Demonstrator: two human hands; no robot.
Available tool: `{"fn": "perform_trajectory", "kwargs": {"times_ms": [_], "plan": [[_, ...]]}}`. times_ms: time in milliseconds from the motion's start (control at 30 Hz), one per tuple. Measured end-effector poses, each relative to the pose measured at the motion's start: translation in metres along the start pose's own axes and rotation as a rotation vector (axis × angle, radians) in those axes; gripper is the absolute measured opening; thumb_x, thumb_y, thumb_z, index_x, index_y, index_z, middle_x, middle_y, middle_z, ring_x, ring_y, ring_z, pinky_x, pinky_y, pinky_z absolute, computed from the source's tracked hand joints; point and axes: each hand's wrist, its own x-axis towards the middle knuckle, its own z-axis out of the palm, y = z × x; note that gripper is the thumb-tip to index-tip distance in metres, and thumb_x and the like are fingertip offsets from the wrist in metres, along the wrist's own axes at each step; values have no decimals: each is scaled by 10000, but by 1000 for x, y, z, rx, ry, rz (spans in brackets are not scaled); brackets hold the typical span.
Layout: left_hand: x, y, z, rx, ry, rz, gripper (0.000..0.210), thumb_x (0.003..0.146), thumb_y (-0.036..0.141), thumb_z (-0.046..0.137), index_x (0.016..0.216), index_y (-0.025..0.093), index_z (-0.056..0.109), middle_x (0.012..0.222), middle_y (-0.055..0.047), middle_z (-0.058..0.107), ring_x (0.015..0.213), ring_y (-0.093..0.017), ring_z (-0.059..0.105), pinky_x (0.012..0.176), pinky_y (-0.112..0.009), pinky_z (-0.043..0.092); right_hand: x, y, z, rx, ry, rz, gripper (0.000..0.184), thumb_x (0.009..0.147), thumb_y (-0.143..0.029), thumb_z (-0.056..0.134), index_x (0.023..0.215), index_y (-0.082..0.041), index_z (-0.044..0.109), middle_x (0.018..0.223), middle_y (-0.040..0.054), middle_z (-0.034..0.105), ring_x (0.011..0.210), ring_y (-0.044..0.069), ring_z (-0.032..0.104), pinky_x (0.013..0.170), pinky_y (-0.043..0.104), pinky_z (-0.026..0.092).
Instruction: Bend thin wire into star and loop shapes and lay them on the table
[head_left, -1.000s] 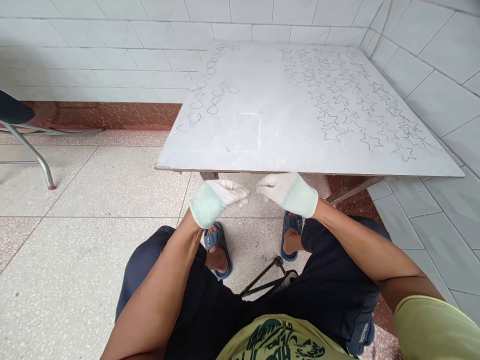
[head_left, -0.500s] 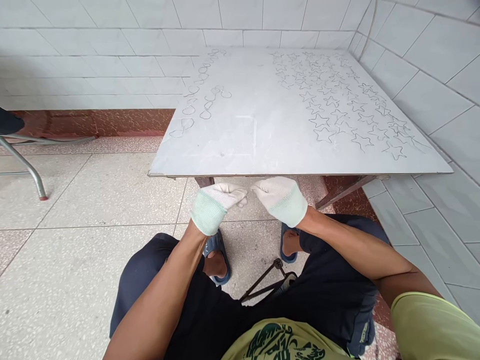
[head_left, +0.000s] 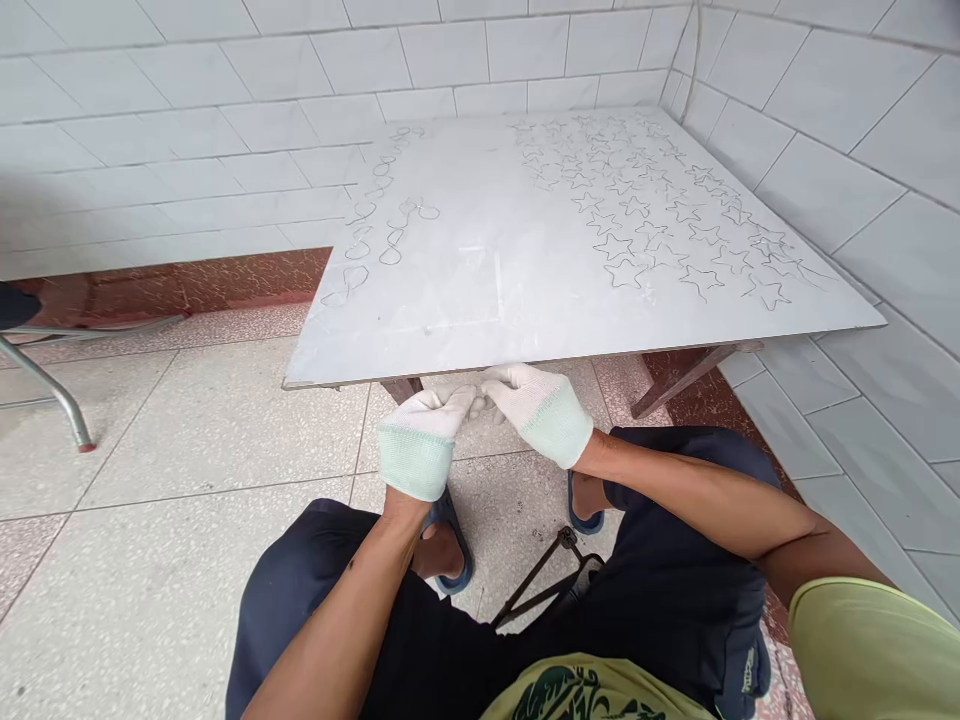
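My left hand [head_left: 431,425], in a white glove with a pale green cuff, is closed in a pinch just below the front edge of the white board [head_left: 442,350]. My right hand [head_left: 529,400], gloved alike, pinches close against it, the fingertips of both nearly touching. Whatever they hold is too thin to make out. On the right of the board lie several wire stars [head_left: 622,275] in rows. At its left lie several looped wire shapes [head_left: 390,256], laid in two lines.
The board's wooden legs [head_left: 667,385] stand below it. Tiled walls [head_left: 450,50] run behind and to the right. A metal chair leg [head_left: 71,405] is at the far left. Between my slippered feet is a dark folding metal frame [head_left: 536,585].
My hands have come closer together, the fingertips meeting more nearly. The view has tilted and shifted slightly. The wire pieces on the board lie as before.
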Motion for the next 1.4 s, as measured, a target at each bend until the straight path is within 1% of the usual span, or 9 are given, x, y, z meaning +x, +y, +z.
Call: {"fn": "perform_trajectory", "kwargs": {"times_ms": [133, 200, 367, 500, 667, 800, 967, 1267, 1400], "plan": [[11, -11, -11, -81, 6, -23, 380, 798, 541, 848, 850, 165, 830, 807, -84, 817, 624, -182, 644, 582, -308, 478, -1, -4, -7, -6, 81, -43, 233, 1013, -297, 716, 1213, -285, 834, 1209, 8, 853, 1139, 204, 800, 1070, 318, 574], [13, -14, -12, -94, -4, -18, 395, 778, 543, 867, 865, 160, 831, 802, -86, 816, 622, -184, 643, 581, -310, 476, -1, -3, -8, -62, 77, -91, 231, 1025, -295, 713, 1220, -286, 837, 1238, 16, 848, 1184, 212, 786, 1078, 322, 568], [9, -7, -4, -87, 11, -14, 359, 732, 511, 894, 809, 169, 814, 783, -68, 810, 662, -186, 670, 658, -314, 517, 1, 6, -5, -295, 75, -234, 228, 1081, -306, 646, 1183, -261, 846, 1130, 49, 848, 1065, 219, 771, 987, 318, 540], [5, -5, 1, -46, 14, -12, 312, 765, 487, 866, 795, 182, 807, 810, -58, 817, 691, -190, 684, 651, -302, 501, 0, 8, -2, -325, 71, -272, 224, 1089, -299, 634, 1113, -238, 848, 1032, 64, 831, 999, 219, 742, 941, 312, 499], [1, -7, 5, -15, 54, 19, 284, 822, 465, 806, 748, 192, 790, 782, -50, 797, 722, -195, 684, 685, -299, 501, -4, 0, 1, -184, 63, -195, 262, 1077, -286, 628, 904, -240, 818, 913, 18, 808, 885, 184, 703, 820, 281, 466], [-5, -1, 10, -62, 77, 39, 287, 858, 447, 783, 711, 201, 772, 755, -37, 772, 693, -184, 670, 626, -294, 461, -8, -3, 0, -21, 62, -243, 277, 1062, -250, 594, 907, -262, 823, 904, -21, 806, 871, 171, 695, 825, 263, 465], [-11, 2, 14, -111, 95, 37, 337, 869, 499, 787, 715, 200, 780, 742, -32, 742, 664, -172, 619, 605, -292, 434, -7, -2, 2, -21, 47, -266, 309, 1058, -205, 572, 865, -252, 809, 874, -25, 791, 824, 161, 670, 818, 258, 447], [-4, -5, 11, -29, 134, 13, 304, 839, 475, 790, 749, 185, 788, 734, -11, 733, 669, -155, 564, 671, -288, 442, -4, 13, 15, -161, 140, -336, 264, 1093, -235, 606, 1117, -266, 867, 963, 15, 810, 872, 169, 690, 841, 256, 462], [-5, -4, 11, 41, 152, -10, 315, 839, 496, 788, 790, 184, 800, 720, -2, 730, 629, -154, 541, 647, -299, 431, -4, 16, 19, -161, 147, -323, 264, 1090, -240, 603, 1117, -266, 865, 967, 20, 810, 881, 176, 690, 854, 259, 477]]}}
